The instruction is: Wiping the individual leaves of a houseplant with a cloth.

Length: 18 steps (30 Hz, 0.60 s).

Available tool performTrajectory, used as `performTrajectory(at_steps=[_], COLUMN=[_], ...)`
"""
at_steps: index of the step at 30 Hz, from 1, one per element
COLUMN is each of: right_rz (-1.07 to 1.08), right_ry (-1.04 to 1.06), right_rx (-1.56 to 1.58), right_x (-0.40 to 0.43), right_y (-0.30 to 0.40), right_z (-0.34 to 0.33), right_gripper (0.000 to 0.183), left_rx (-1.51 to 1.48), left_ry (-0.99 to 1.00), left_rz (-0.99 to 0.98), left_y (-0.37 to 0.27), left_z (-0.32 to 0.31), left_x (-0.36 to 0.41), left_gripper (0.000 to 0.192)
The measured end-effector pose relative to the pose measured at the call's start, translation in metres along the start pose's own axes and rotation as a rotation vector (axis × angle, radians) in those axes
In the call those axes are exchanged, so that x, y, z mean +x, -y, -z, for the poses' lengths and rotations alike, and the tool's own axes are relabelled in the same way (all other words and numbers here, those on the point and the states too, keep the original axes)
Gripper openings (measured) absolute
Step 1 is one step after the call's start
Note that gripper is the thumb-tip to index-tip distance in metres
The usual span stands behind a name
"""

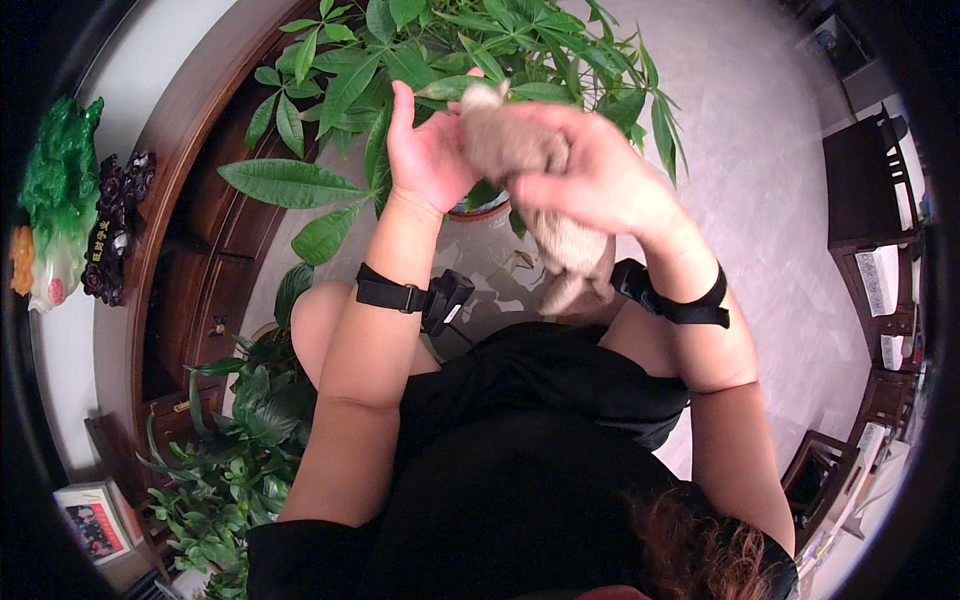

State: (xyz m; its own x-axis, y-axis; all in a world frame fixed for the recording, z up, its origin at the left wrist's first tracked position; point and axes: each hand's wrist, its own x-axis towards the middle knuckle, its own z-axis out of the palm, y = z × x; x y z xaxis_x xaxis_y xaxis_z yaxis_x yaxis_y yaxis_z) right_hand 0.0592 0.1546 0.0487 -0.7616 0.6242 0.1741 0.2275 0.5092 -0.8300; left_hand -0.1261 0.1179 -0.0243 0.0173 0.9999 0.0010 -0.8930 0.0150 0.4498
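Observation:
A crumpled beige cloth (570, 240) hangs from my right hand (592, 161), whose fingers and thumb close around its upper part. The cloth's upper end is blurred and lies against my left hand (431, 146). That left hand is palm up with the thumb raised apart; the cloth and leaves cover most of its fingers. Just beyond both hands spreads a potted plant with broad green leaves (352, 86). One of its leaves (454, 88) crosses close to my left fingertips. Part of the pot's rim (480, 214) shows below the hands.
A dark wooden cabinet (217, 300) runs along the left, with a green and white carved ornament (60, 195) on top. More leafy plants (259, 405) stand beside my left knee. Pale tiled floor (757, 187) extends to the right, towards dark wooden furniture (862, 184).

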Motion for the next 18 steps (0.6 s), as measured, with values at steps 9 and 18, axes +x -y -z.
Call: performTrajectory(at_steps=[9, 18], right_rz=[-0.137, 0.002], right_ry=[-0.251, -0.113], right_rx=[-0.548, -0.405], right_x=[0.029, 0.023], right_y=[-0.014, 0.003], right_z=[-0.020, -0.031], right_gripper=[0.066, 0.067], left_rx=[0.131, 0.173], left_ry=[0.002, -0.164], left_rz=[0.009, -0.091], left_y=[0.010, 0.006], left_z=[-0.003, -0.011], left_x=[0.003, -0.010], left_gripper=[0.105, 0.111])
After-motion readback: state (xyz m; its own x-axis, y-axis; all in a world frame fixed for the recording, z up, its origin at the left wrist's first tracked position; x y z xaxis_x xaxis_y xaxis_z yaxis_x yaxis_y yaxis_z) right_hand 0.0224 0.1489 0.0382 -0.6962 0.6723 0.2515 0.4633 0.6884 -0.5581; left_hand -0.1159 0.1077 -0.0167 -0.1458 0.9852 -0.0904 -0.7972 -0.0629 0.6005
